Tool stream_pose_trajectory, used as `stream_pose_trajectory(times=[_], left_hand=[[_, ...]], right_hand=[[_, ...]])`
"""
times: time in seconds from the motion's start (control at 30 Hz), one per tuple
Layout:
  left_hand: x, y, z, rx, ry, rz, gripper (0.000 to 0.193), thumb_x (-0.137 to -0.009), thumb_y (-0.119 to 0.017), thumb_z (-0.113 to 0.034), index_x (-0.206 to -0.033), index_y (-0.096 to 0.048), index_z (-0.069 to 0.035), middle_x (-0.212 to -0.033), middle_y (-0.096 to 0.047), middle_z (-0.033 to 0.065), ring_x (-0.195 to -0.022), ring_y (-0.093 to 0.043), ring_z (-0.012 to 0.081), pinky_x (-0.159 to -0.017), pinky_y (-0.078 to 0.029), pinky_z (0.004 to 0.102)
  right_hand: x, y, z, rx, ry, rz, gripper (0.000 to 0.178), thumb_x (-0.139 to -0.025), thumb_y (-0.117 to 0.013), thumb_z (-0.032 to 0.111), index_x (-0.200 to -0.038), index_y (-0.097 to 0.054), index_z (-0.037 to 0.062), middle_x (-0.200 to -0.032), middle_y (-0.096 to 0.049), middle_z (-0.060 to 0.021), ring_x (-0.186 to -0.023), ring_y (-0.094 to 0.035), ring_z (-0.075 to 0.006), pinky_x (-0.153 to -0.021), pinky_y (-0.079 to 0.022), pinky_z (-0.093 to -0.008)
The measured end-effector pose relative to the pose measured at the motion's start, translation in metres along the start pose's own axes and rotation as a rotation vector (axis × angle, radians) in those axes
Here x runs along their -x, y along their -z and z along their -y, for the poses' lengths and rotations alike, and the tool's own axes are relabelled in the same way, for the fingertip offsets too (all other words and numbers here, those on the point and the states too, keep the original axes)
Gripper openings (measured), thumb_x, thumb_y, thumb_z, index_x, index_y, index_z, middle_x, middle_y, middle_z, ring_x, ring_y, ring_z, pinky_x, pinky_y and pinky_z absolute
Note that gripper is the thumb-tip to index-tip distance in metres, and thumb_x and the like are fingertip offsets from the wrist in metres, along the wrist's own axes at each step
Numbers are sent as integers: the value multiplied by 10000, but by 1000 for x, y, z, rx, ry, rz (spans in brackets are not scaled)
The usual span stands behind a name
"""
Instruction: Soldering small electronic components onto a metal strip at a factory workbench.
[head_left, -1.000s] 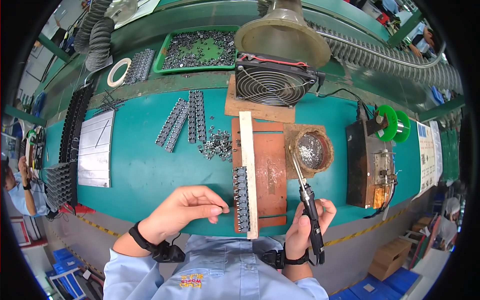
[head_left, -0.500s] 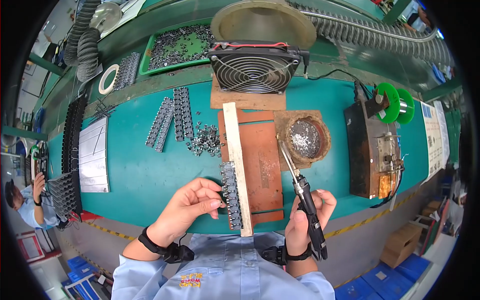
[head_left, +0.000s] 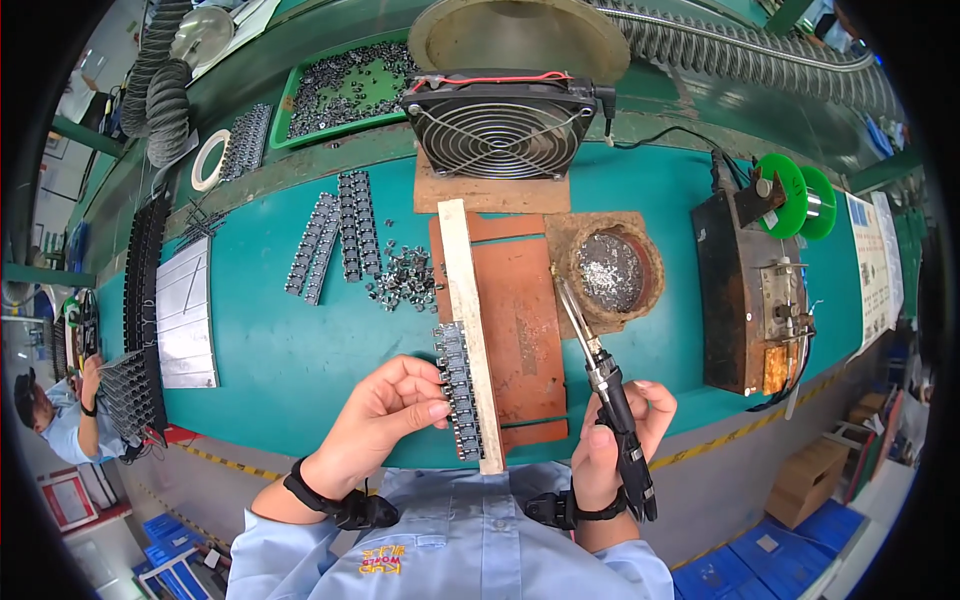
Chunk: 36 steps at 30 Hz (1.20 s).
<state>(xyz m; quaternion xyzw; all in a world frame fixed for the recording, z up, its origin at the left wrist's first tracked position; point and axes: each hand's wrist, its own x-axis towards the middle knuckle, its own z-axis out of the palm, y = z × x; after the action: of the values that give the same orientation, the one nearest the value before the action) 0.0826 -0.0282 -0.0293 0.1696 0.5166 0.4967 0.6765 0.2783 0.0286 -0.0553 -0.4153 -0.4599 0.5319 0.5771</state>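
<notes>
My right hand (head_left: pixel 622 440) grips the black handle of a soldering iron (head_left: pixel 612 395), its metal tip pointing up and away beside a round pot. My left hand (head_left: pixel 385 415) is closed in a pinch, thumb and forefinger at the left edge of a strip of small black electronic parts (head_left: pixel 458 390). Whatever sits between those fingertips is too small or hidden to make out. The strip lies along the left side of a pale wooden bar (head_left: pixel 470 300), which rests on a reddish-brown board (head_left: pixel 525 330).
Loose small parts (head_left: pixel 402 278) lie beyond my left hand, near more filled strips (head_left: pixel 358 225). A fan (head_left: pixel 500 130) stands at the back. The solder-filled pot (head_left: pixel 610 272) is right of the board. Farther right are a metal box (head_left: pixel 735 300) and a green solder spool (head_left: pixel 785 195).
The left fingertips have closed in against the strip's edge. My right hand and the soldering iron hold nearly the same place, and the whole view has shifted slightly.
</notes>
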Motion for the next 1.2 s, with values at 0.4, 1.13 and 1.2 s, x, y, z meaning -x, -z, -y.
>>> stream_pose_trajectory(times=[0.4, 1.13, 1.2], left_hand=[[0, 4, -8, -191, 74, 93, 87, -823, -516, -88, -833, -530, -3, -763, -574, 31, -676, -532, 79, -643, -423, 199], [-1, 8, -10, -180, 79, 150, 111, -834, -503, -112, -852, -525, -5, -755, -561, 28, -663, -522, 85, -632, -420, 202], [-1, 9, -10, -171, 80, 156, 113, -834, -505, -116, -851, -524, -6, -750, -559, 26, -664, -520, 83, -631, -420, 202]], right_hand=[[0, 1, -1, 23, 31, 2, 521, -688, -634, 272, -1051, -329, 56, -715, -417, 2, -565, -364, -78, -525, -308, -200], [5, 1, 4, 89, -4, -23, 499, -677, -645, 330, -983, -366, 51, -722, -430, -11, -537, -363, -91, -483, -289, -198], [10, 5, 9, 96, 5, 5, 488, -674, -647, 334, -964, -374, 52, -700, -433, -11, -536, -363, -93, -485, -292, -210]])
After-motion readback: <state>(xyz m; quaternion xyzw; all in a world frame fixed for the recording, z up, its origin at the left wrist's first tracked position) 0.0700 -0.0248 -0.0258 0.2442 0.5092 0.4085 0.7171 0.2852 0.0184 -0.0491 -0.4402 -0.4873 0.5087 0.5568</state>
